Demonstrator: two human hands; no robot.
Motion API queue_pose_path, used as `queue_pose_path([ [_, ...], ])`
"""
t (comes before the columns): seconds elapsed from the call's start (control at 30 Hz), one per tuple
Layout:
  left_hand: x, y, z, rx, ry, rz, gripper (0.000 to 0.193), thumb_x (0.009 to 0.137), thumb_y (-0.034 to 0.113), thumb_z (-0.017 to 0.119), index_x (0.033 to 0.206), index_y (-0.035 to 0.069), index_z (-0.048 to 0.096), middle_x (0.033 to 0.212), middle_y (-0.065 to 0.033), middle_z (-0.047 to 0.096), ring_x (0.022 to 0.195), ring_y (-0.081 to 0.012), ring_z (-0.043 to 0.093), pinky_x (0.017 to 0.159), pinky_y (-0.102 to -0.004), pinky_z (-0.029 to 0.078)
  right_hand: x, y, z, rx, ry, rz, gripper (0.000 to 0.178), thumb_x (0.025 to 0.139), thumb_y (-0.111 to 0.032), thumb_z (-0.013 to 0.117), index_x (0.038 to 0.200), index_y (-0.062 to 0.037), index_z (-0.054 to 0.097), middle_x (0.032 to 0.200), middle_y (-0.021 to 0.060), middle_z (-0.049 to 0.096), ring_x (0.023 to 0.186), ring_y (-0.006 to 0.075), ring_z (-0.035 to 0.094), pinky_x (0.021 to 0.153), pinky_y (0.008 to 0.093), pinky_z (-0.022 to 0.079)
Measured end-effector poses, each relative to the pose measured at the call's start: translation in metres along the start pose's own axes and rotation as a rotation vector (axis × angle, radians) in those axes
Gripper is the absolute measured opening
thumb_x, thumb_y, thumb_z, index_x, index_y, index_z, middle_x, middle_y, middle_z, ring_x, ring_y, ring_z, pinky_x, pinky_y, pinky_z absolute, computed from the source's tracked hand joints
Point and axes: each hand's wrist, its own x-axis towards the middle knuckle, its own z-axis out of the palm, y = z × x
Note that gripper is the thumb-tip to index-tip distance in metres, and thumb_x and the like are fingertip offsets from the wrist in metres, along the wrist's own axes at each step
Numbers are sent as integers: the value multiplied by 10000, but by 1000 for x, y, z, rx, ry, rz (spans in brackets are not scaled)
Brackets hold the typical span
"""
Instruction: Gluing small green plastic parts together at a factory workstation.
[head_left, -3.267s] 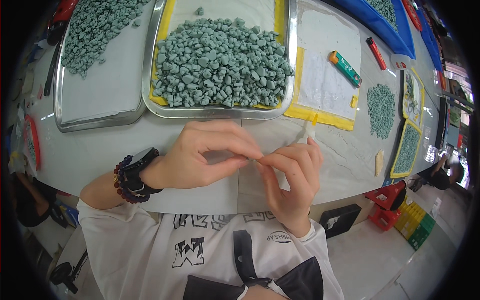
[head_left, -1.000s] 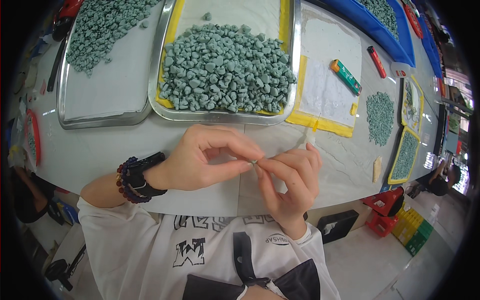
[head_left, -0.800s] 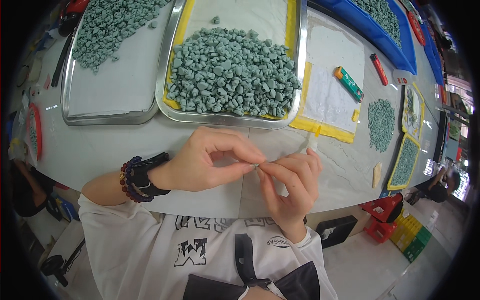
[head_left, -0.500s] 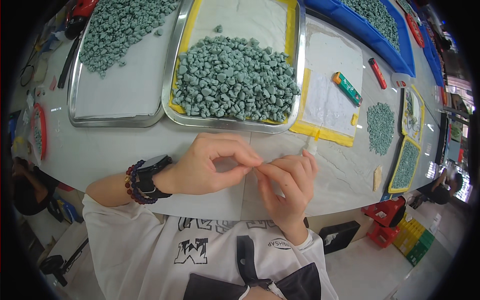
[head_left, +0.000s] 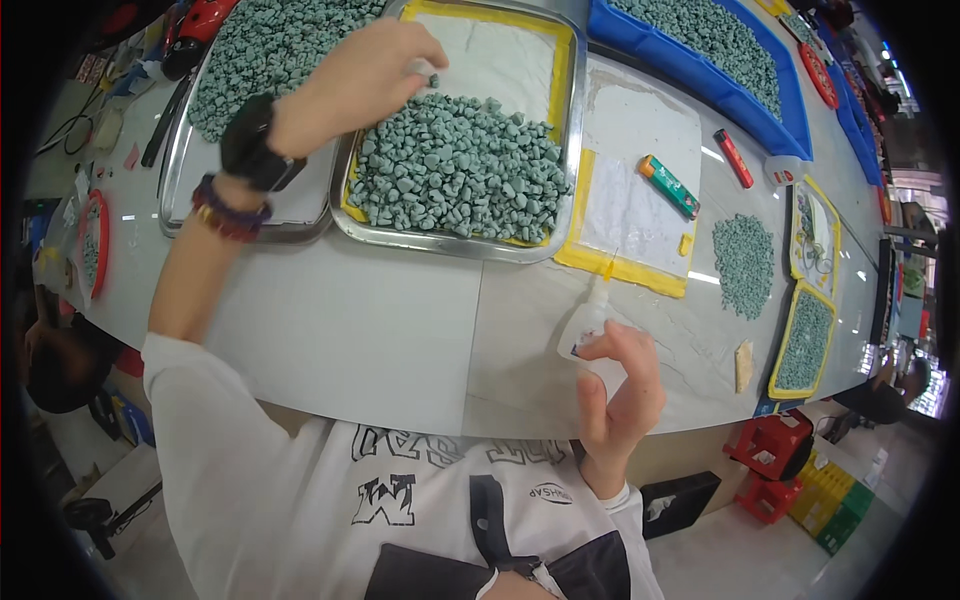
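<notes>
My left hand [head_left: 372, 72], with a black watch and beads at the wrist, reaches over the metal tray [head_left: 440, 247] of grey-green stones. Its thumb and forefinger are parted and curve around a lone stone [head_left: 433, 81] above the main pile [head_left: 460, 170]; whether they touch it is unclear. My right hand [head_left: 628, 385] is at the front of the table, its thumb and forefinger apart. Just beyond its fingers is a white bottle [head_left: 582, 325] with a thin yellow nozzle, partly hidden by the hand; contact with it cannot be made out.
Left of the tray is another stone-filled tray [head_left: 170, 200]. At right lie a yellow-edged board [head_left: 640, 220], a green utility knife [head_left: 668, 187], a red stick-shaped object [head_left: 733, 158] and a patch of smaller stones [head_left: 743, 265]. A blue bin [head_left: 690, 75] stands behind.
My hands have parted from their fingertip pinch. The left has swung up and away to the lone stone in the tray; the right has drawn back slightly, uncovering the bottle.
</notes>
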Motion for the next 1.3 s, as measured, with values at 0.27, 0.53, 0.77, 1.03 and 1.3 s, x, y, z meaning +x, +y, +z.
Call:
queue_pose_path([
  [0.27,-8,63,-21,-677,85,-173,110,770,-38,592,873,-1,610,857,-57,595,774,-142,613,670,-256,488,-10,20,-33,-123,33,217,499,707,-177,707,1139,9,539,840,103,587,755,224,521,732,352,411],
  [0.53,-84,135,24,-1686,-565,-611,189,803,-51,594,987,-17,612,986,-57,563,890,-113,578,800,-246,468,16,23,-10,-314,-312,47,669,617,-431,794,1086,-47,509,841,54,491,703,193,501,671,308,406],
  [0.77,-93,131,39,-1677,-520,-668,298,815,-43,592,1110,5,591,1096,-73,581,971,-106,567,845,-258,467,-7,-6,28,646,111,201,579,673,-506,738,960,-66,493,793,95,536,726,249,523,618,365,447],
  [1.03,-98,133,44,-1668,-393,-666,313,808,-101,567,1110,-21,573,1051,-91,576,991,-141,565,837,-255,473,-11,7,40,417,-67,-70,640,820,-649,461,1008,-38,468,811,172,588,829,397,592,607,406,499],
  [1.3,-96,134,42,-1578,-434,-626,283,800,-107,574,1072,-29,577,1052,-99,579,973,-148,579,843,-275,489,-2,-1,40,384,-79,131,648,868,-617,390,863,2,581,809,139,674,933,399,609,715,440,491],
])
